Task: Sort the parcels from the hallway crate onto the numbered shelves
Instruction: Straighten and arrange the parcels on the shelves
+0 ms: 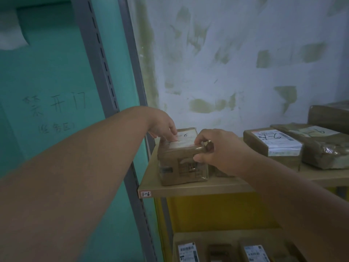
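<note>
1. On the pale wooden shelf board [222,187] tagged "1-6" [146,194], at its left end beside the grey slotted metal upright [105,72], stands a small brown cardboard parcel wrapped in glossy clear tape [182,161]. Its white top label [184,140] is handwritten, "-6" legible.
2. Left hand [163,125] — fingers extended and close together, pressing flat on the label's left edge; probably steadying the box.
3. Right hand [221,148] — fingers curled over the top right corner, thumb on the near face, clamped on the parcel. Judged: squaring it into place, label up for reading.
4. Further right on the same board lie flat brown taped parcels with white barcode labels [273,144], well apart from the held one.
5. Behind: patchy white plaster wall [226,63]; teal panel [47,91] at left.
6. Lower shelf [207,235] holds more labelled parcels; details dim.
</note>
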`<act>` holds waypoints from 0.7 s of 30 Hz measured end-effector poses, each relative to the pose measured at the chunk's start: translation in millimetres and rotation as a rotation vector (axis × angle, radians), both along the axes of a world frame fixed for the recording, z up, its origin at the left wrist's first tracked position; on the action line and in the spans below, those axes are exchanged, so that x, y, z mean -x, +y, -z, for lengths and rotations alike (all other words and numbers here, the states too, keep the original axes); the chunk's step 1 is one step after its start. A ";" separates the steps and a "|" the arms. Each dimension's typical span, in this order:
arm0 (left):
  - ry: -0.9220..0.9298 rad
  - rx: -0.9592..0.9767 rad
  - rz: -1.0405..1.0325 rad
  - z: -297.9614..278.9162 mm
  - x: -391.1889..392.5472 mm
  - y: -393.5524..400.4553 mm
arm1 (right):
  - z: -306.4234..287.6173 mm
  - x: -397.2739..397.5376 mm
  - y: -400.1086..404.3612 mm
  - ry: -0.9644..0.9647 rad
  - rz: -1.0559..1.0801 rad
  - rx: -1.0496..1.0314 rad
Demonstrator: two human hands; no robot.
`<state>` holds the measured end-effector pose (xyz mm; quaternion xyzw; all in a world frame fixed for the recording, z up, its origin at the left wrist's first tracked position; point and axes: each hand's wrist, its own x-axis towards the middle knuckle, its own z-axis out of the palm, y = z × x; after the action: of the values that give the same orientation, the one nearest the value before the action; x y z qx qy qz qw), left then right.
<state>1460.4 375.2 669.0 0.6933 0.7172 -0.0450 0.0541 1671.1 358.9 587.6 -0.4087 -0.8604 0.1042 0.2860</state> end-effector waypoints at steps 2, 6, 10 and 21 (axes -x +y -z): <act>0.060 -0.027 -0.001 1.1 -0.7 -3.6 | 0.2 4.4 -0.2 -0.009 0.006 -0.029; 0.164 -0.060 -0.005 3.8 -1.7 -7.3 | 2.5 15.5 2.4 0.009 0.003 -0.032; 0.205 -0.061 -0.005 4.2 -2.3 -10.1 | 2.6 22.4 3.3 0.012 -0.001 -0.032; 0.130 -0.110 0.009 8.9 2.7 -9.0 | 0.6 24.9 1.3 -0.021 0.036 -0.035</act>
<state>1457.7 366.2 660.1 0.6941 0.7174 -0.0506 -0.0312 1646.1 360.2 586.9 -0.4202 -0.8576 0.0796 0.2857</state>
